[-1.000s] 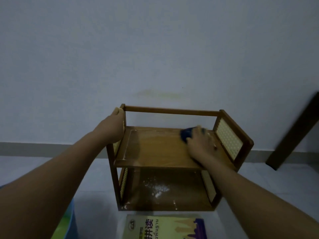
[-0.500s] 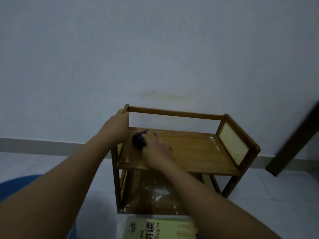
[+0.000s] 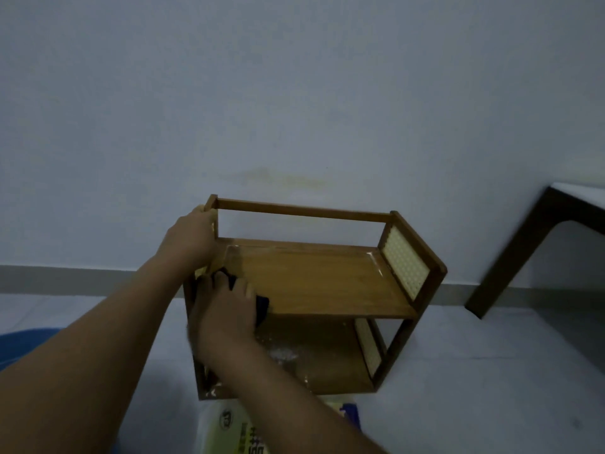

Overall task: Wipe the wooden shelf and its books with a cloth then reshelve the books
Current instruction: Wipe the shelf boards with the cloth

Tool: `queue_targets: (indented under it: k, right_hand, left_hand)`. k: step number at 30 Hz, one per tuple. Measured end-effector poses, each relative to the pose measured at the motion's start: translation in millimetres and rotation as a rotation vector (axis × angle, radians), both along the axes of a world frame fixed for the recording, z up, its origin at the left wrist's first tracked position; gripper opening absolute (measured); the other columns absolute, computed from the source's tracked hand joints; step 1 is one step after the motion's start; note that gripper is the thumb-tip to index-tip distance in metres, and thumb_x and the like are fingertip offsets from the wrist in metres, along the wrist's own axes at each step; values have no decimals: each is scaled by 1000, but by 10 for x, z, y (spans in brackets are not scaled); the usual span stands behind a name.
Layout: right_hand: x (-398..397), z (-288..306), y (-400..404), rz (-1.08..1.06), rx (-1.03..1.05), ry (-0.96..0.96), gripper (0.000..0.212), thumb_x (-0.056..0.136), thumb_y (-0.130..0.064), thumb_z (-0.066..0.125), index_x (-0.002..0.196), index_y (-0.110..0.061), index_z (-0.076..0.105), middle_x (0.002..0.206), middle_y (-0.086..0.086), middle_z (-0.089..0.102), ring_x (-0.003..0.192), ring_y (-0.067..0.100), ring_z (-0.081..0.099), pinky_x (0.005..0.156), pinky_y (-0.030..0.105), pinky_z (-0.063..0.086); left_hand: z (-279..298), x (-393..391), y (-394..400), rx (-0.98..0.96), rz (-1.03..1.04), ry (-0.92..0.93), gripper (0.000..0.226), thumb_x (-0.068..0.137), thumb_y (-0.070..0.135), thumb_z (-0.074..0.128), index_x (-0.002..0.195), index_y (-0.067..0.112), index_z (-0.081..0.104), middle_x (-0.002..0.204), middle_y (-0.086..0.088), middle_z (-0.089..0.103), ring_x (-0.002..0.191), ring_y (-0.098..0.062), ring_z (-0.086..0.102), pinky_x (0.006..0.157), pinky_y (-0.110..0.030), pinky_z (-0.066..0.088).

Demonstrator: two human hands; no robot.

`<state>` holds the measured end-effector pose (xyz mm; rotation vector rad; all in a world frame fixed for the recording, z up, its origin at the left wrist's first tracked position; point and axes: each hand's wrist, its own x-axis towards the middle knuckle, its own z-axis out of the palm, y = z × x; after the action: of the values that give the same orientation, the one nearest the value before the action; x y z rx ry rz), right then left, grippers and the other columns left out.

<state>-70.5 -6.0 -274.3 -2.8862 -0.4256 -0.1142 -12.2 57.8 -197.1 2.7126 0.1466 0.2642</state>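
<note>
A small two-tier wooden shelf (image 3: 314, 276) stands on the pale floor against the wall, with cream lattice side panels. My left hand (image 3: 191, 239) grips its upper left post. My right hand (image 3: 226, 311) presses a dark blue cloth (image 3: 262, 306) onto the front left corner of the upper board. The lower board carries white dusty specks (image 3: 283, 353). A yellow book (image 3: 235, 430) lies flat on the floor just in front of the shelf, partly hidden by my right forearm.
A dark wooden table leg (image 3: 510, 257) and table edge stand at the right. A blue round object (image 3: 23, 345) sits on the floor at the far left. A grey skirting strip (image 3: 65, 278) runs along the wall.
My right hand with the cloth has swept from the right end of the upper board across to its left end, then back toward the front left corner. My left hand stays on the post.
</note>
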Motion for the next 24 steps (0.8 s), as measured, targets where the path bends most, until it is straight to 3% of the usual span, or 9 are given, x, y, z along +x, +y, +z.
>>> queue_targets:
  k: [3,5,9,11,13,18,22,24]
  right_hand:
    - [25,-30,-643,58,81,-39,48,91,-16,53,137,-20,38,144,3,40,128,29,38,109,46,29]
    - [47,-78,-1223,-11,127,-47,46,96,-17,46,140,-25,37,146,-4,39,131,22,39,110,45,32]
    - [245,-134,-2356,-321,136,-70,32,95,-19,42,126,-25,48,122,-1,59,105,17,57,90,40,51]
    - [361,-152,-2600,-375,154,-69,30,93,-15,42,120,-18,55,107,2,64,89,17,60,77,38,54]
    - [497,-139,-2566,-374,166,-83,28,93,-14,43,117,-15,58,104,4,64,86,18,59,72,35,53]
    - [1180,-147,-2373,-419,80,-191,32,95,-17,39,124,-14,54,128,7,55,106,26,55,91,41,47]
    - [1582,-139,-1982,-738,64,-95,48,96,-20,40,143,-12,34,151,14,29,132,39,30,112,52,26]
    - [1646,-123,-1557,-704,106,-35,52,97,-20,39,147,-10,26,156,18,17,139,43,20,115,55,20]
  left_hand:
    - [-30,25,31,-5,-14,-21,48,89,-1,48,136,4,43,139,-12,45,105,-31,55,83,-37,48]
    - [-51,31,51,-27,-15,-29,56,88,-4,48,142,7,37,139,-13,46,104,-30,55,85,-38,48]
    - [-65,53,56,-14,-27,-30,63,88,-7,47,147,10,32,143,-14,43,115,-34,53,90,-42,49]
    - [-70,57,58,5,-41,-38,63,87,-8,46,146,12,35,148,-13,39,117,-34,52,91,-42,48]
    - [-82,71,77,-4,-52,-45,65,86,-9,46,146,16,37,149,-11,39,114,-34,54,90,-42,48]
    - [-133,125,119,-15,-67,-79,63,89,-6,44,144,24,39,146,-9,43,112,-33,55,89,-41,49]
    - [-176,186,130,-19,-61,-107,64,89,-6,44,145,27,38,144,-8,45,110,-32,56,87,-40,50]
    - [-191,203,136,-13,-65,-121,67,88,-7,45,144,29,38,144,-8,45,110,-34,56,87,-42,50]
